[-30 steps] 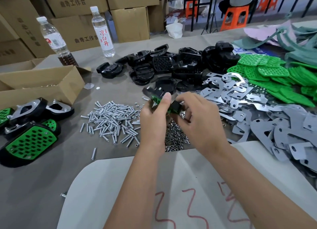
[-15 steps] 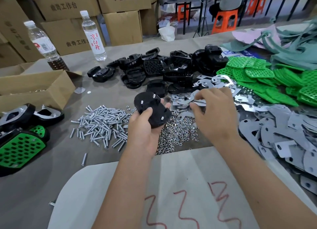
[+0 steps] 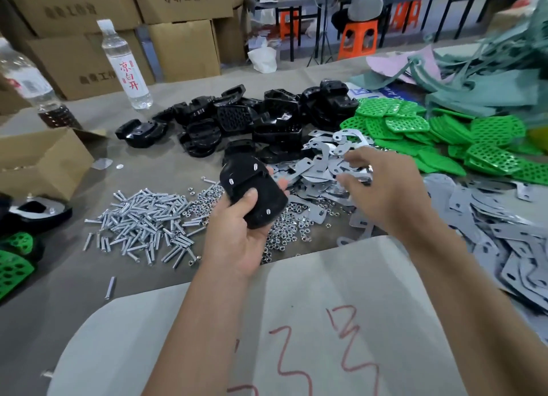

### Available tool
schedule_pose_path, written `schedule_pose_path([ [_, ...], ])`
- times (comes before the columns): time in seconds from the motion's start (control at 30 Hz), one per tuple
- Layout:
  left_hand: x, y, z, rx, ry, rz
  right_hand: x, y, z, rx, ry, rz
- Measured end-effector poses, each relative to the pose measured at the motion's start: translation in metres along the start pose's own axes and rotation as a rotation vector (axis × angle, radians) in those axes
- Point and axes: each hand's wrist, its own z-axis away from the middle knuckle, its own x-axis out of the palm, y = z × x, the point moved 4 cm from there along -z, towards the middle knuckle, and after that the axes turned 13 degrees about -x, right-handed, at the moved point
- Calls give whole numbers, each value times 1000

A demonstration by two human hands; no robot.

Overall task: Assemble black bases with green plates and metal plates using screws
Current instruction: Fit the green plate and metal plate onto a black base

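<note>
Head view shows the right hand point(image 3: 382, 188) over the heap of metal plates point(image 3: 323, 164), its fingers point(image 3: 355, 158) curled and spread a little; the thumb and forefinger seem to pinch one thin plate at the top of the heap, but the blur does not let me say it for sure. The left hand point(image 3: 237, 241) is lower and nearer to the body, and it grips a black base point(image 3: 255, 194), thumb on top and the other fingers under it. The base shows its underside upward, with three screw ends standing out of it. Its long axis runs from the palm away toward the pile of black bases point(image 3: 252, 120). The plate lies just to the right of the base and a little farther away, so I judge the right hand must bring it leftward and down onto the screw ends. The loose screws point(image 3: 142, 220) and nuts point(image 3: 284, 229) lie on the table below the left hand
</note>
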Motion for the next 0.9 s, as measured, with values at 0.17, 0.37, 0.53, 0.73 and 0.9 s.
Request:
schedule_pose_path([
  [0.17,18,-24,7,-36,-63,-63,-57,49,16,264,-185,185],
  [0.37,50,-61,5,-81,-40,-256,-51,32,35,232,-414,196],
  [0.53,75,-87,-3,-97,-7,-308,-49,29,37,130,-365,210],
  [0.73,93,-110,-4,-93,-46,-292,-103,67,53,323,-430,199],
  [0.9,105,-126,-9,-74,2,-260,-89,76,68,340,-526,193],
])
